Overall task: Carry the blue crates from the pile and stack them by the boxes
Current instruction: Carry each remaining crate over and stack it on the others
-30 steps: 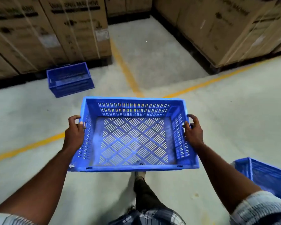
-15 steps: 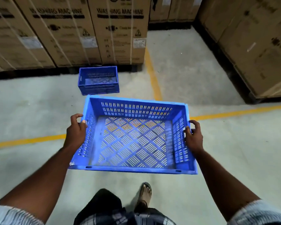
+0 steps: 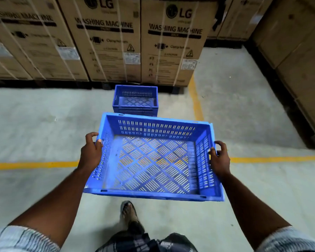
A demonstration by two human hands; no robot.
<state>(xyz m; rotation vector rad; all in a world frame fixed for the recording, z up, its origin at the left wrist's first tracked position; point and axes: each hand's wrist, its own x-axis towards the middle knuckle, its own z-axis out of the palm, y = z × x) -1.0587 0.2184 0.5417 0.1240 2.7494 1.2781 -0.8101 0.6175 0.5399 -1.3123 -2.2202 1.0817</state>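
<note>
Head view, stacked crates (image 3: 135, 100) nearer, centred

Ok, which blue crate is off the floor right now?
The near, larger-looking crate, held at its short sides by the left hand and right hand; the other crate sits by the boxes.

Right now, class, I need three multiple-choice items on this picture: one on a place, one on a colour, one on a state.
1. Where does the stack of crates stand?
A. In front of the washing machine boxes
B. On top of the boxes
C. Beside the person's foot

2. What colour are the floor lines?
A. White
B. Yellow
C. Red

3. How is the carried crate held?
A. One hand
B. Under an arm
C. Both hands, empty

Answers: 1 A, it sits on the floor at their base. 2 B, yellow stripes. 3 C, the left hand and right hand grip its side rims.
</note>
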